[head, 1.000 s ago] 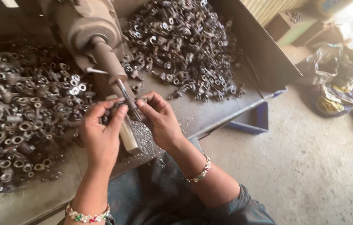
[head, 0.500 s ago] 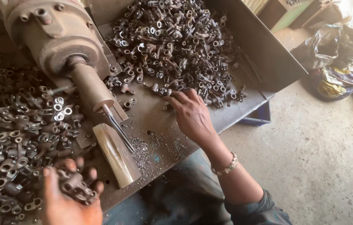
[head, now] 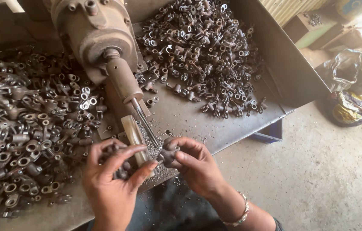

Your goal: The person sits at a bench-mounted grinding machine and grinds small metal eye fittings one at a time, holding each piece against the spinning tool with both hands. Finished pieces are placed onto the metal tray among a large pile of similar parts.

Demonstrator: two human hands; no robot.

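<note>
My left hand [head: 111,179] holds several small dark metal forged parts [head: 121,171] in its palm, thumb and forefinger reaching right. My right hand [head: 191,164] grips one small metal part [head: 166,156] at its fingertips, just below the tip of the thin drill bit [head: 144,122]. The bit sticks out of a brown spindle [head: 123,81] on a heavy rusty machine head [head: 97,34]. A pale worn wooden rest [head: 134,137] lies under the bit, between my two hands. Both hands hover at the bench's near edge over a patch of metal shavings [head: 159,171].
A large heap of ring-ended metal parts [head: 22,128] covers the bench's left side. A second heap of darker parts [head: 202,51] fills the right side, bounded by a slanted metal wall [head: 279,64]. Concrete floor [head: 317,171] lies to the right, with crumpled bags [head: 352,94].
My right hand came back from the right heap with a part and met the left hand at the drill tip. The left hand rose from the lower left with its handful.
</note>
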